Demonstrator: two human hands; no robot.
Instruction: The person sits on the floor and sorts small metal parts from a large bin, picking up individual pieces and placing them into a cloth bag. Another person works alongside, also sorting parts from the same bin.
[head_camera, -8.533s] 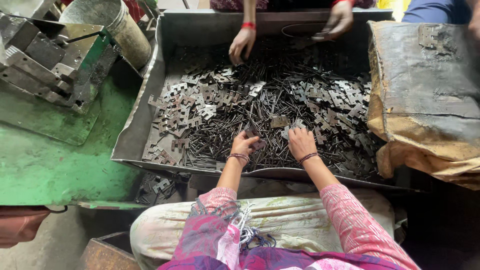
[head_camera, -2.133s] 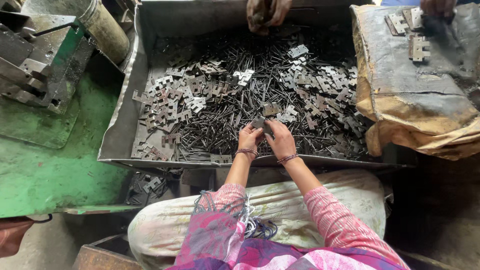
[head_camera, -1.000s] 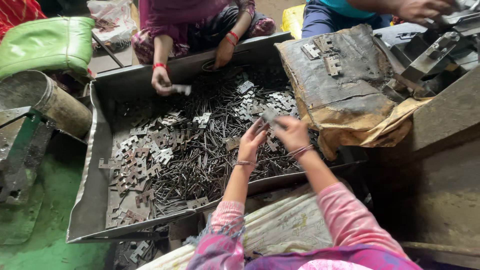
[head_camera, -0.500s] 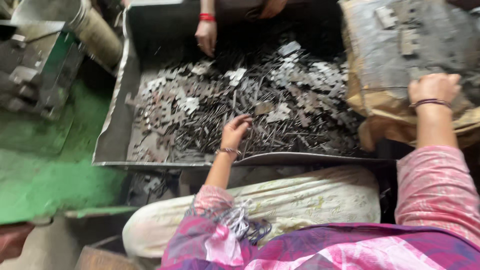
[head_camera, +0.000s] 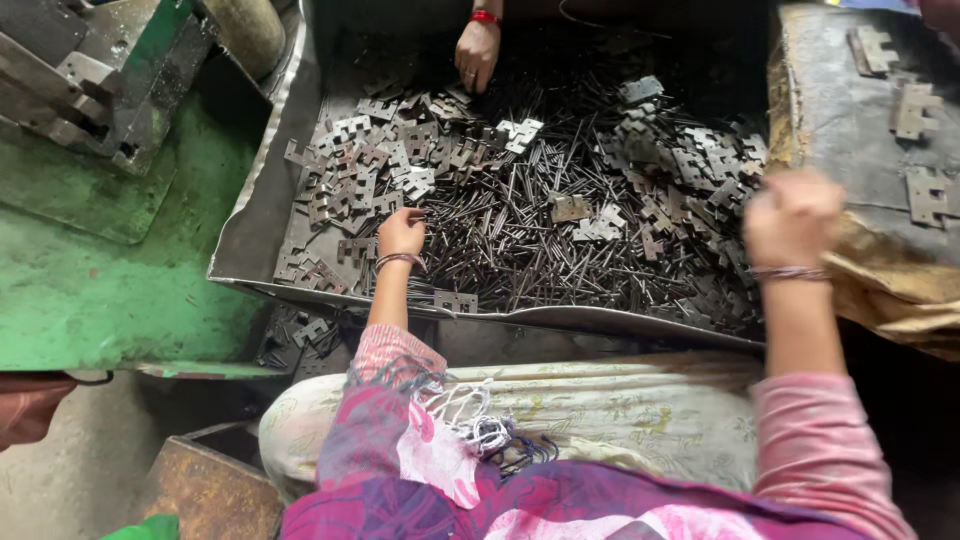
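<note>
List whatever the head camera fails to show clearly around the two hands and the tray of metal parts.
- Right hand: motion-blurred in the head view; whether its closed fingers hold anything cannot be told.
- Left hand: seen from the back, fingertips down among the pins; what they grip is hidden.
- Another person's hand: arm cut off by the top edge.
- Tray: far wall in deep shadow.
- Green machine: cut off by the left and top edges.

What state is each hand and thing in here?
Left hand: down in the pins, fingers curled.
Right hand: raised, blurred, closed in a fist.
Metal tray: heaped with pins and hinge plates.
Co-worker's hand: resting in the tray.
</note>
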